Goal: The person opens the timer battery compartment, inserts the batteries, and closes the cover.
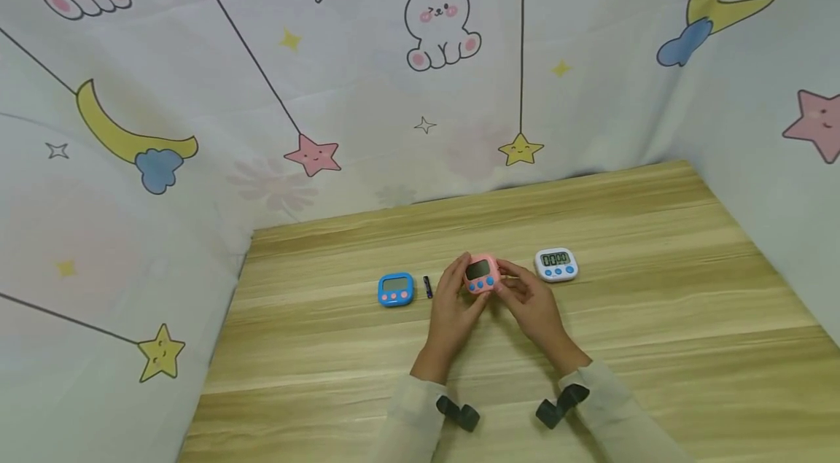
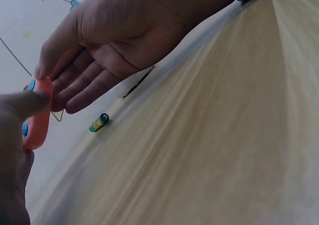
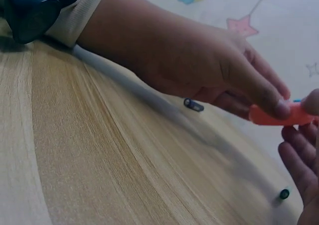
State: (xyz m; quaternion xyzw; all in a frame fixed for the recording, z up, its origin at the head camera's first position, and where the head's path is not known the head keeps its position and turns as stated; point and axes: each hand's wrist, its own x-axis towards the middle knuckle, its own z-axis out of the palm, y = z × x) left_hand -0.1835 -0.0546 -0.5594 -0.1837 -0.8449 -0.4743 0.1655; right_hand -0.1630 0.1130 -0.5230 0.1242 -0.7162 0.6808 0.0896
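Observation:
Between both hands is a pink digital timer (image 1: 483, 275) with blue buttons and a blank grey screen, its face turned up. My left hand (image 1: 449, 317) grips its left side, thumb on the front in the right wrist view. On the right edge, my right hand (image 1: 534, 310) pinches it between thumb and fingers. A dark blue battery (image 1: 428, 286) lies on the table just left of my left hand. Under the hands, a green battery (image 2: 99, 122) shows in the left wrist view; the head view has it hidden. The timer's back is out of sight.
A blue timer (image 1: 396, 289) with pink buttons and a blank screen lies to the left. On the right, a white timer (image 1: 556, 265) reads 00:00. White printed cloth (image 1: 367, 84) walls the wooden table (image 1: 315, 368) at the back and sides.

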